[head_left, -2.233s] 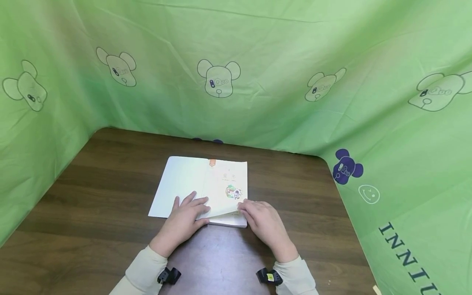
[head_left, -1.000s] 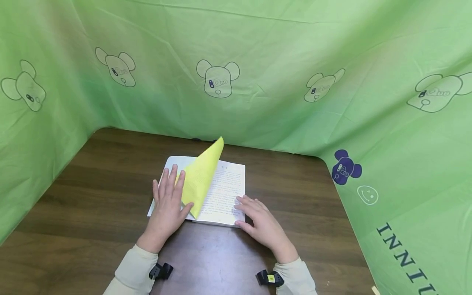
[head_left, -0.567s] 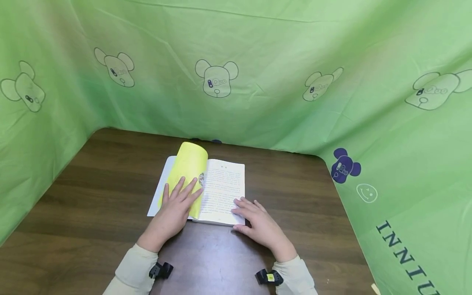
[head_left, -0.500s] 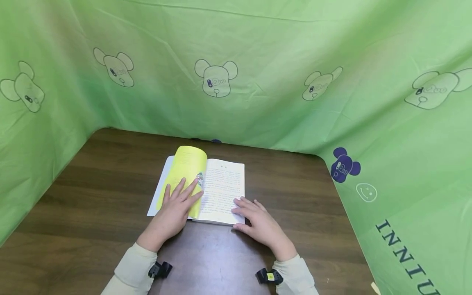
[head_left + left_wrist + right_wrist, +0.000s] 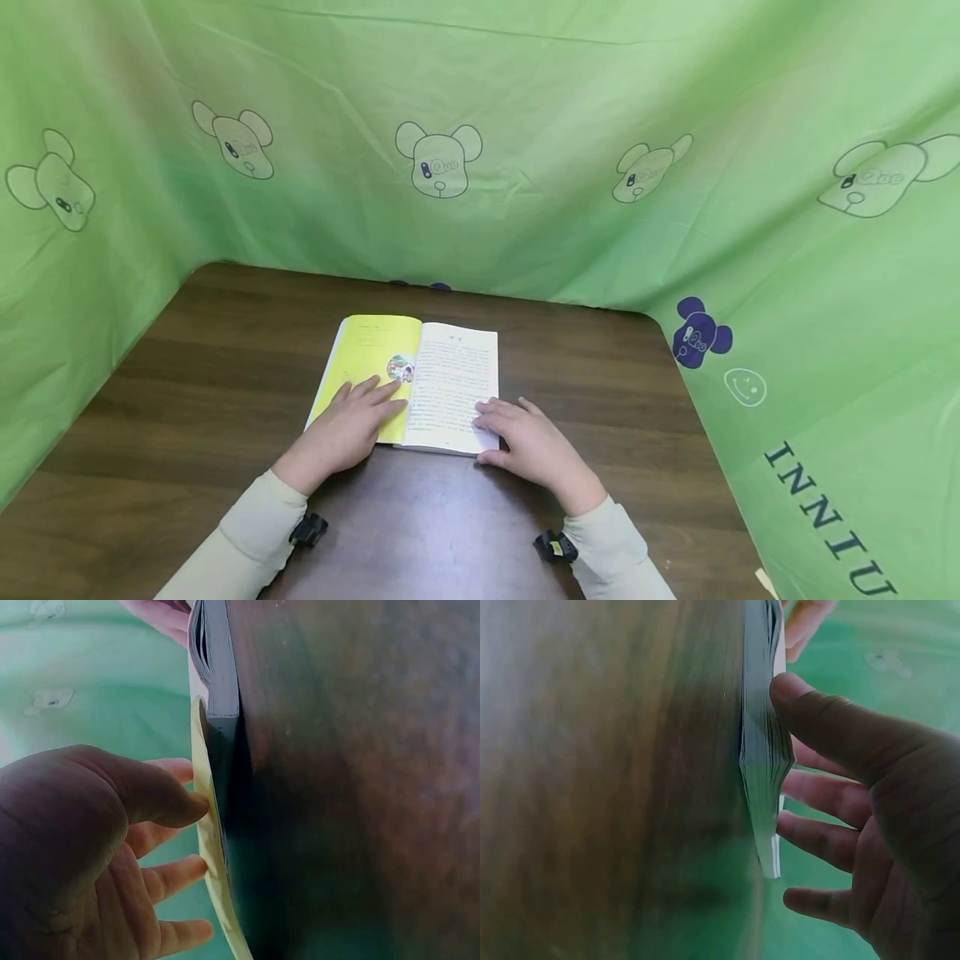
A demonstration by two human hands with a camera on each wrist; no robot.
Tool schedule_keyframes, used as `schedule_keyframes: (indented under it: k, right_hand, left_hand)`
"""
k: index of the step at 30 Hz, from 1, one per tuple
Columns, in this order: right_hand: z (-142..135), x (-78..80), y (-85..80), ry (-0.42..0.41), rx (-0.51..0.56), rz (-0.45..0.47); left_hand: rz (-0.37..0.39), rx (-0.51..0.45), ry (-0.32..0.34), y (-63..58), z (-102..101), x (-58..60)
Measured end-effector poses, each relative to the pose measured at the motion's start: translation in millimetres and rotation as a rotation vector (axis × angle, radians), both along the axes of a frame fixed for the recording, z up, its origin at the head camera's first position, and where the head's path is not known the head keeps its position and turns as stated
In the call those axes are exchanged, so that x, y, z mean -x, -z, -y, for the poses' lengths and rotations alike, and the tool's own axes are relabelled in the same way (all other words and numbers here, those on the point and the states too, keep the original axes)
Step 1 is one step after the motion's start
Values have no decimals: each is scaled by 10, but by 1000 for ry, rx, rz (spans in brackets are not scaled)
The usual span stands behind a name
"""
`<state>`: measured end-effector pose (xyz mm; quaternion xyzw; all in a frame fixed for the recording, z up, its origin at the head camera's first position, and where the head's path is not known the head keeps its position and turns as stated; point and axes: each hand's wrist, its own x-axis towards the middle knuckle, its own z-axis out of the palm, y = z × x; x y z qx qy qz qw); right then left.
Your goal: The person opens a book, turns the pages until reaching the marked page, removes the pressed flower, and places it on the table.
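An opened book (image 5: 453, 383) lies on the table, its right page white with printed text. Its left page is a yellow leaf (image 5: 375, 342) with a small round picture near the spine. My left hand (image 5: 348, 429) rests on the lower part of that yellow page, fingers spread and straight; the left wrist view shows its fingertips (image 5: 196, 866) on the yellow sheet. My right hand (image 5: 528, 442) touches the lower right corner of the white page with relaxed fingers. In the right wrist view the thumb (image 5: 791, 686) lies at the upper edge of the thick page block (image 5: 761, 742).
The dark wooden table (image 5: 225, 375) spreads around the book. A green curtain (image 5: 525, 225) with bear-head prints encloses the back and sides. Black wrist cameras (image 5: 308, 529) sit at the cuffs, and a small pale object (image 5: 766, 582) shows at the right table edge.
The yellow leaf has turned over from the right, curled upright, and now lies flat on the left. My left hand moved left onto it; the right hand let go of the page corner.
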<state>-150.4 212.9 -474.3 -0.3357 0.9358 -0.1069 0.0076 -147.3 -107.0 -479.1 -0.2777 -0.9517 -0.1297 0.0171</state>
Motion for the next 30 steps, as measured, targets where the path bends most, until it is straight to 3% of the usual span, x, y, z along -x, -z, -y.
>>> schedule_keyframes:
  k: [8,16,23,30]
  right_hand:
    - [14,75,-101,-43,-54,44]
    - [28,191,-240,-95,-39,109]
    - [56,234,-239,-100,-34,82]
    - [51,246,-154,-67,-25,23]
  left_hand:
    - [108,25,-34,-88,-50,74]
    - [107,91,-41,-222,-183,167]
    - [186,114,-45,-340,-241,194]
    - [228,80,-68,-292,-217,202]
